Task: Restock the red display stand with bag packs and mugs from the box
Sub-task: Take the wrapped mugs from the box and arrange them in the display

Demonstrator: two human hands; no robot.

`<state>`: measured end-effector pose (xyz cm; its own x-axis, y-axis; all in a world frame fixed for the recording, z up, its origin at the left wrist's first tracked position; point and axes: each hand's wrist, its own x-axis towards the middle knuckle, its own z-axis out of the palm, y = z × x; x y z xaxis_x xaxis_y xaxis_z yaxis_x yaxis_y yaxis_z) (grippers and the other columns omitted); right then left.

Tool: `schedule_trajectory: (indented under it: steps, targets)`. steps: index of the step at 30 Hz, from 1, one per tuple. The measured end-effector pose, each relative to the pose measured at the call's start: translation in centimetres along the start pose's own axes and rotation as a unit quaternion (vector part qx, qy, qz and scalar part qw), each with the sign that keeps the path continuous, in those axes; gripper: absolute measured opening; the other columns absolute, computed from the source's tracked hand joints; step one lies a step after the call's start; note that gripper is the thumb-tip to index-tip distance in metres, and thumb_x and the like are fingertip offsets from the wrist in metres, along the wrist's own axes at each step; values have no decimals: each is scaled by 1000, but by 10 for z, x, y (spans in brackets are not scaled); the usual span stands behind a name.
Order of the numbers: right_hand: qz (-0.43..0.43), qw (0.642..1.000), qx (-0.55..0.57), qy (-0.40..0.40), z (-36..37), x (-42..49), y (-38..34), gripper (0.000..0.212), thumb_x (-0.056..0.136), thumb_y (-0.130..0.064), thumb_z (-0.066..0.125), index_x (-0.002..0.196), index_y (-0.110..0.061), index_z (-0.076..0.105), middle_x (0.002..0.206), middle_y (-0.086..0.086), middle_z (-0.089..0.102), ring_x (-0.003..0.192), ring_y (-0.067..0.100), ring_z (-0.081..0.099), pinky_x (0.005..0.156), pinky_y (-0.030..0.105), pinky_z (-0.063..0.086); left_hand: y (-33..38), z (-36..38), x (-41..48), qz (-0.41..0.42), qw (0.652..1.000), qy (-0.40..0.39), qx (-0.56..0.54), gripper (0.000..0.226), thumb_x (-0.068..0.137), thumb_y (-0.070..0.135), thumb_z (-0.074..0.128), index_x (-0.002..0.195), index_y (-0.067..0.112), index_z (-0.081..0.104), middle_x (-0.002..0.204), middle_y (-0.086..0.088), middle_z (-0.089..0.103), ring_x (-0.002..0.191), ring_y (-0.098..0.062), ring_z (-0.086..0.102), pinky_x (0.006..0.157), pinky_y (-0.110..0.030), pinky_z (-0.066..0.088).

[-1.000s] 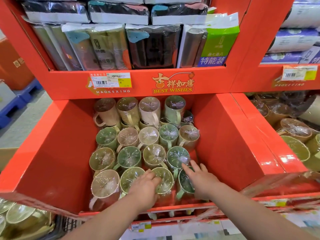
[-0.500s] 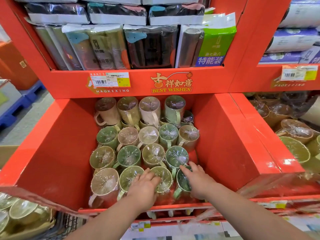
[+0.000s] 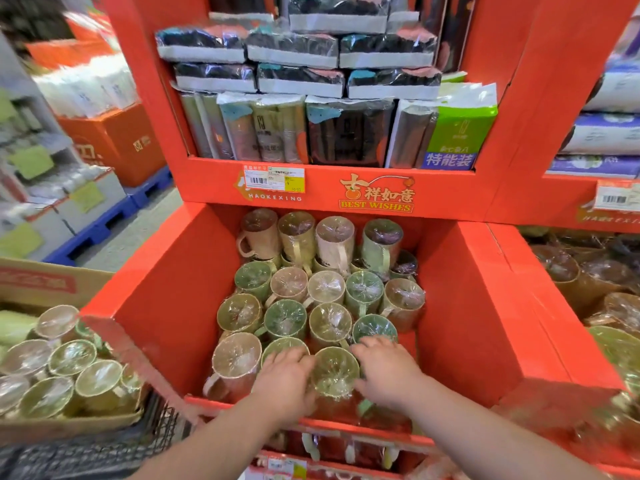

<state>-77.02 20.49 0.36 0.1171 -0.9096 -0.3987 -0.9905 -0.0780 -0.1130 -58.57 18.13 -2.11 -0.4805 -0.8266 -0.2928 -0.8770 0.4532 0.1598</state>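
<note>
The red display stand [image 3: 166, 306] has a lower bin filled with several shrink-wrapped mugs [image 3: 325, 289] in green, beige and pink, standing in rows. My left hand [image 3: 287, 382] lies on the front row, fingers curled over the left rim of a pale green front mug [image 3: 334, 370]. My right hand [image 3: 384, 372] rests on the mugs just right of it, fingers spread over a dark green mug [image 3: 374, 327] and thumb against the front mug. Bag packs [image 3: 346, 133] fill the upper shelf. The cardboard box [image 3: 69, 424] at lower left holds more wrapped mugs [image 3: 71, 356].
The box sits on a black wire cart [image 3: 104, 448]. A neighbouring red bin [image 3: 588, 292] on the right holds more wrapped mugs. An open carton [image 3: 52, 282], orange boxes [image 3: 114, 140] and blue pallets [image 3: 104, 223] stand on the left, beside grey floor.
The view has pulled back and tilted up, showing more of the box on the left. Both hands stay on the front row, now closer around the front mug.
</note>
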Motion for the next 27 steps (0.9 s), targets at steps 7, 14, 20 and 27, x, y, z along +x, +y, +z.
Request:
schedule_trajectory:
  steps: [7, 14, 20, 27]
  targets:
    - [-132, 989, -57, 20, -2, 8, -46, 54, 90, -32, 51, 141, -18, 38, 144, 6, 38, 135, 28, 32, 114, 42, 24, -19, 1, -44, -73, 995, 54, -27, 56, 89, 37, 49, 142, 25, 35, 151, 0, 31, 137, -20, 30, 115, -36, 23]
    - [-217, 971, -93, 18, 9, 11, -103, 50, 90, -35, 51, 136, -19, 42, 140, 7, 41, 132, 28, 35, 111, 41, 28, -54, 15, -97, -160, 984, 73, -37, 56, 86, 36, 49, 139, 23, 40, 145, 3, 38, 130, -19, 38, 109, -35, 32]
    - [-248, 962, -112, 3, 17, 10, -155, 50, 89, -35, 52, 136, -21, 42, 139, 4, 41, 132, 27, 35, 111, 41, 28, -89, 31, -143, -195, 977, 77, -48, 54, 83, 39, 43, 134, 23, 42, 136, 1, 43, 124, -22, 43, 104, -34, 36]
    - [-263, 958, -109, -11, 37, 5, -252, 47, 86, -28, 51, 132, -19, 46, 135, 6, 46, 128, 28, 41, 107, 41, 34, -160, 43, -214, -236, 968, 69, -60, 53, 85, 40, 49, 135, 23, 42, 133, 1, 44, 123, -21, 43, 103, -35, 36]
